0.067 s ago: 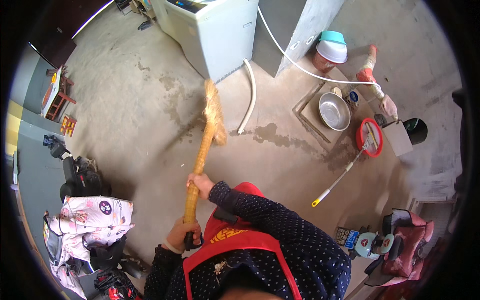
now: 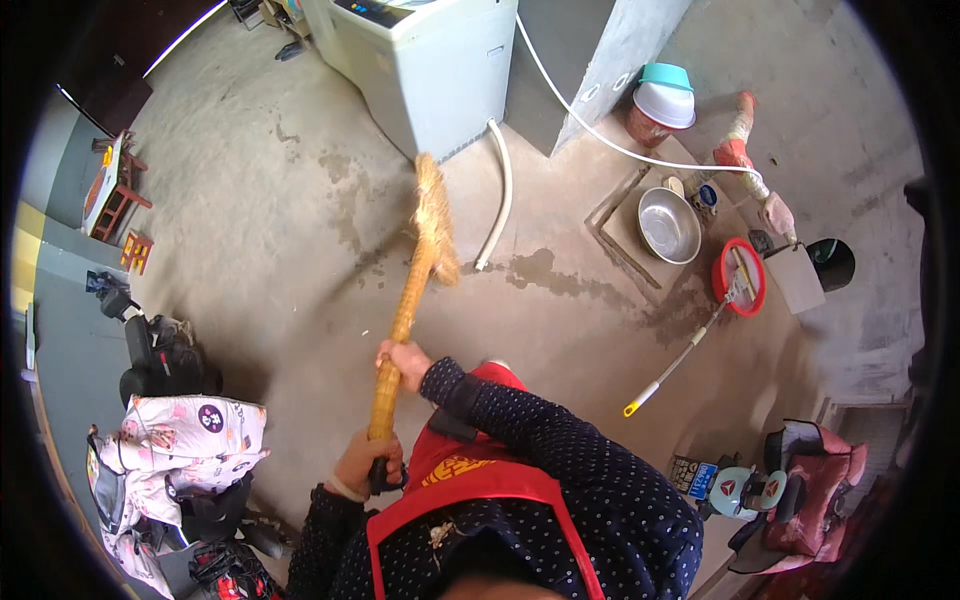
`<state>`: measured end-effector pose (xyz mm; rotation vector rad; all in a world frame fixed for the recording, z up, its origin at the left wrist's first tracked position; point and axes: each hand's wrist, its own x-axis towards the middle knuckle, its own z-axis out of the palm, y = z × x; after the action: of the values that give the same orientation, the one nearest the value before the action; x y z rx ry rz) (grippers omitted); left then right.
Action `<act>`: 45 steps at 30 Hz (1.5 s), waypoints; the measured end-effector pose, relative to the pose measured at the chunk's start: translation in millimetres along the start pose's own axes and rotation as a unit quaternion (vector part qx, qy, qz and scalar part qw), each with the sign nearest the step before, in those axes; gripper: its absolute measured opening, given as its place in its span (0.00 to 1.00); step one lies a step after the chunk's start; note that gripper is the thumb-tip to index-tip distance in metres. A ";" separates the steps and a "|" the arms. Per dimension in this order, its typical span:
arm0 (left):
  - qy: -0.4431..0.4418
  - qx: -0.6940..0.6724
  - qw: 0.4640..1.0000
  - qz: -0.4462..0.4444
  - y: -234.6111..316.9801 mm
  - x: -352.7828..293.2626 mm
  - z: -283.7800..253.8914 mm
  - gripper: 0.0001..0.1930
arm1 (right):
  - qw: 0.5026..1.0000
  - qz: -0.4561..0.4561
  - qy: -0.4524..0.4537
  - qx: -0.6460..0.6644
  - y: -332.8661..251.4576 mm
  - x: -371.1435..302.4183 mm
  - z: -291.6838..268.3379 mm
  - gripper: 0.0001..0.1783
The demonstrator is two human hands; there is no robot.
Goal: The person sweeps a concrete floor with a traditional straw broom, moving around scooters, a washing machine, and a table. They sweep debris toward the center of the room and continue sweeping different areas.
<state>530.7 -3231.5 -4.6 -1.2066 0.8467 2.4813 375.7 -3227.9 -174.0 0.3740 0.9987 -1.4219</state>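
Note:
A straw broom [image 2: 408,300] with a long bound handle slants up and away in front of me, its bristle head [image 2: 434,215] near the front corner of the washing machine. Lower on the handle, close to its dark end, my left hand [image 2: 368,464] is wrapped round it. My right hand [image 2: 404,366] grips the same handle higher up. Both hands are closed on the broom. Whether the bristles touch the concrete floor [image 2: 300,220] I cannot tell.
A white washing machine [image 2: 440,85] stands ahead, its drain hose [image 2: 500,200] lying on the floor. To the right are a metal basin [image 2: 668,225] and a mop [image 2: 680,358] in a red basin [image 2: 763,285]. Scooters stand at left [image 2: 195,440] and right [image 2: 750,490].
The broom head has shifted slightly to the right and away from me. My right hand has moved a little with the handle.

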 end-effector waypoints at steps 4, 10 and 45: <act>0.009 0.055 0.998 0.019 58.6 79.4 24.1 0.07 | 0.998 -0.019 -0.018 0.057 -88.8 50.9 -27.7 0.04; -0.074 -0.019 0.993 -0.087 126.7 191.2 75.6 0.06 | 0.991 0.005 0.127 0.036 -192.1 104.3 -86.6 0.06; 0.079 -0.199 0.977 -0.008 150.1 125.0 64.1 0.08 | 0.960 0.271 -0.009 -0.073 -162.2 113.0 16.3 0.06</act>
<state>343.4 -3315.8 -12.4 -1.5472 0.3750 2.6486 214.0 -3340.9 -195.4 0.4807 0.8907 -0.8512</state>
